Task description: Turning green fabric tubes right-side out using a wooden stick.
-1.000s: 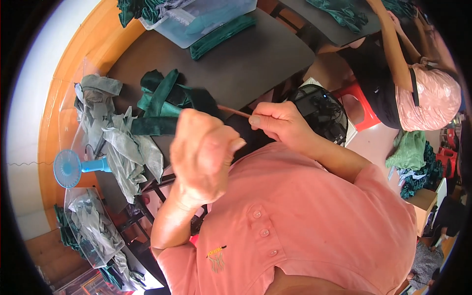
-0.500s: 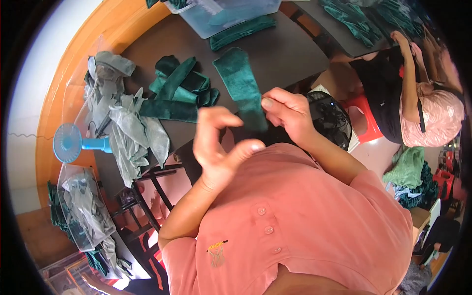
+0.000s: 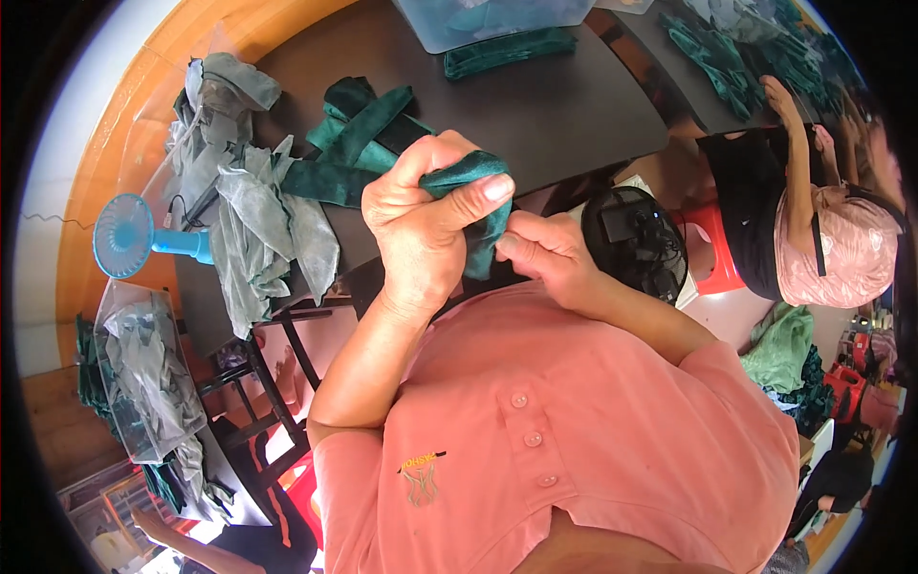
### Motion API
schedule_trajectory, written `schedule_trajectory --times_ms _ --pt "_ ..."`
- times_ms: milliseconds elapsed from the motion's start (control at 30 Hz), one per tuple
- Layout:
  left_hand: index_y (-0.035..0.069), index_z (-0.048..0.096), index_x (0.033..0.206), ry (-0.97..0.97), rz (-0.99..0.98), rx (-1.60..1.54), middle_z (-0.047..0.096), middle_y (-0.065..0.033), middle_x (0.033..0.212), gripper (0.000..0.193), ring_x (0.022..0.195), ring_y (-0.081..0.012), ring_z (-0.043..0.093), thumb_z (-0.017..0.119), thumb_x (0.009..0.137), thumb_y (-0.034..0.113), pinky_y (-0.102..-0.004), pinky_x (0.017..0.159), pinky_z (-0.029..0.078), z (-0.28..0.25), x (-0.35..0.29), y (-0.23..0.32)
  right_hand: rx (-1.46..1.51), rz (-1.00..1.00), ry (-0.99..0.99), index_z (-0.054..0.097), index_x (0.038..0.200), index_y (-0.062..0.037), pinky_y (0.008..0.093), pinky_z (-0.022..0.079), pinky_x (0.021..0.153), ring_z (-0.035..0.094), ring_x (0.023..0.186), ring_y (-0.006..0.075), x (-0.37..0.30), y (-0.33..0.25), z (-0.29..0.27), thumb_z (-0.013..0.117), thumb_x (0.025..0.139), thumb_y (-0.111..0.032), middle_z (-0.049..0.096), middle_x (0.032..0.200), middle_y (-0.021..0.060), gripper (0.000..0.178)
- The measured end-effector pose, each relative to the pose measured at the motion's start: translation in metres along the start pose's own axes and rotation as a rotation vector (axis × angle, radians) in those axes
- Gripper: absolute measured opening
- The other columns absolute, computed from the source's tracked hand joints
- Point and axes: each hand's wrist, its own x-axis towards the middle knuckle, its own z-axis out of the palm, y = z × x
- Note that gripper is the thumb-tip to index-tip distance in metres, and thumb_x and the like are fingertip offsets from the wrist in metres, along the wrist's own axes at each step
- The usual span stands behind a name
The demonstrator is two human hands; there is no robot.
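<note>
one green strip [image 3: 486, 246] | left hand [image 3: 421, 220] grips it | right hand [image 3: 552, 251] pinches it | shirt lettering [image 3: 421, 463]

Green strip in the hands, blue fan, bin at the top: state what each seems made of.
Green strip: probably velvet or a similar pile fabric, soft-looking, with a sheen that varies along its folds.
Blue fan: likely moulded plastic, fairly glossy; its colour is bright and even.
Bin: apparently smooth translucent plastic; darker contents show dimly through its wall.
</note>
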Motion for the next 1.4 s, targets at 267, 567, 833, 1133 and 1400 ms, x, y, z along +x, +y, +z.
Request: schedule_trajectory --times_ms 267,567,833,1133,1400 --pt "-0.003 0.065 0.091 0.196 0.114 0.146 0.059 -0.0026 0.092 0.011 0.084 -0.0114 0.050 0.069 0.085 0.005 -0.0236 0.081 0.038 -0.022 -0.011 0.004 -0.246 -0.245 0.197 0.061 0.079 0.0018 0.0232 0.027 0.046 0.036 0.049 0.0050 0.002 0.014 -0.013 0.056 0.097 -0.018 0.044 0.054 -0.0019 0.027" --pt "-0.002 0.065 0.109 0.244 -0.008 0.386 0.058 -0.0047 0.106 0.029 0.075 -0.0055 0.049 0.067 0.081 -0.009 -0.0177 0.064 0.041 -0.010 -0.016 0.035 -0.236 -0.286 0.254 0.062 0.081 0.0032 0.0228 0.027 0.045 0.036 0.048 0.0046 0.003 0.015 -0.017 0.057 0.097 -0.021 0.045 0.054 -0.0017 0.029" --pt "-0.006 0.066 0.107 0.155 0.082 0.337 0.058 -0.0132 0.107 0.022 0.095 -0.0204 0.059 0.057 0.087 -0.006 -0.0291 0.070 0.053 -0.011 -0.012 0.033 -0.341 -0.318 0.255 0.064 0.084 0.0040 0.0220 0.032 0.047 0.040 0.050 0.0044 0.005 0.017 -0.014 0.057 0.096 -0.020 0.053 0.060 -0.0001 0.028" --pt "-0.003 0.067 0.104 0.053 0.218 0.350 0.063 -0.0107 0.105 0.025 0.090 -0.0138 0.058 0.057 0.085 -0.014 -0.0231 0.081 0.049 -0.026 -0.012 0.025 -0.396 -0.350 0.232 0.064 0.089 0.0055 0.0222 0.033 0.049 0.043 0.051 0.0063 0.009 0.020 -0.013 0.059 0.095 -0.017 0.057 0.063 0.0039 0.024" --pt "-0.007 0.053 0.124 0.057 0.101 0.137 0.066 -0.0184 0.102 0.039 0.096 -0.0212 0.063 0.049 0.087 -0.016 -0.0279 0.084 0.052 -0.014 -0.012 0.024 -0.299 -0.296 0.209 0.063 0.086 0.0052 0.0227 0.035 0.051 0.044 0.054 0.0068 0.015 0.011 -0.005 0.058 0.095 -0.015 0.054 0.063 0.0036 0.023"
